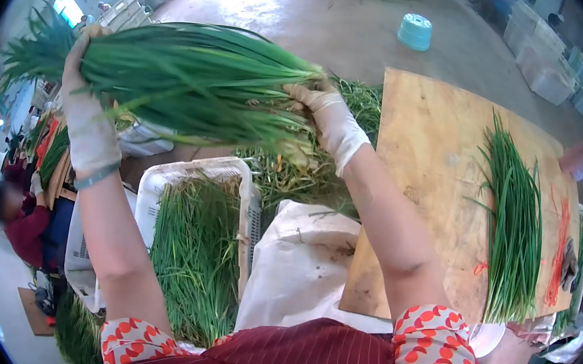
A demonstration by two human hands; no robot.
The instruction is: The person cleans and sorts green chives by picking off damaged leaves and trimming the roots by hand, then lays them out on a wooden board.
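Note:
A large bunch of garlic chives (189, 73) is held up lengthwise in front of me by both hands. My left hand (82, 61), in a pale glove, is closed round the leafy end at the left; the bunch hides part of its fingers. At the other end, my right hand (320, 106) in a white glove grips the pale stem ends. Some loose stems hang below the bunch and are blurred. Underneath stands a white plastic crate (249, 206) with more chives (193, 257) lying in it.
To the right, a wooden board (429, 176) bears another chive bunch (513, 222) and red ties (558, 248). Loose trimmings (291, 182) are heaped beyond a white sheet (305, 255). A blue basin (415, 32) stands on the floor. Another person (31, 224) works at the left.

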